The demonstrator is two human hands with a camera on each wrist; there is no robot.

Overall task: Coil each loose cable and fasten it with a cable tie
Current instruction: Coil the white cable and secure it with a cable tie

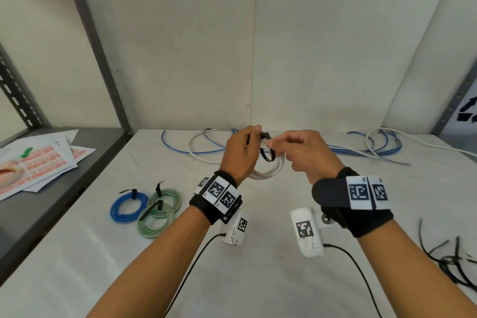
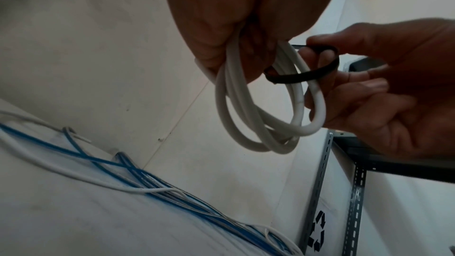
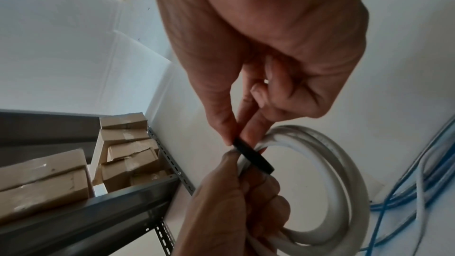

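Note:
A white cable coil (image 1: pixel 268 171) hangs above the middle of the table, and my left hand (image 1: pixel 254 138) grips its top bundle. A black cable tie (image 1: pixel 267 156) is looped loosely around that bundle. My right hand (image 1: pixel 276 144) pinches the tie's strap between thumb and forefinger, just right of the left hand. The left wrist view has the coil (image 2: pixel 246 116) dangling from my left hand (image 2: pixel 234 26), with the tie (image 2: pixel 307 74) forming an open loop toward my right hand (image 2: pixel 381 89). In the right wrist view, the right hand's fingertips (image 3: pixel 231 135) hold the tie (image 3: pixel 253 157) against the coil (image 3: pixel 339 163).
A tied blue coil (image 1: pixel 129 205) and two tied green coils (image 1: pixel 165 196) lie at front left. Loose blue and white cables (image 1: pixel 366 148) sprawl along the back wall. Spare black ties (image 1: pixel 451 261) lie at right. Papers (image 1: pixel 38 162) cover the left shelf; cardboard boxes (image 3: pixel 74 172) sit beyond.

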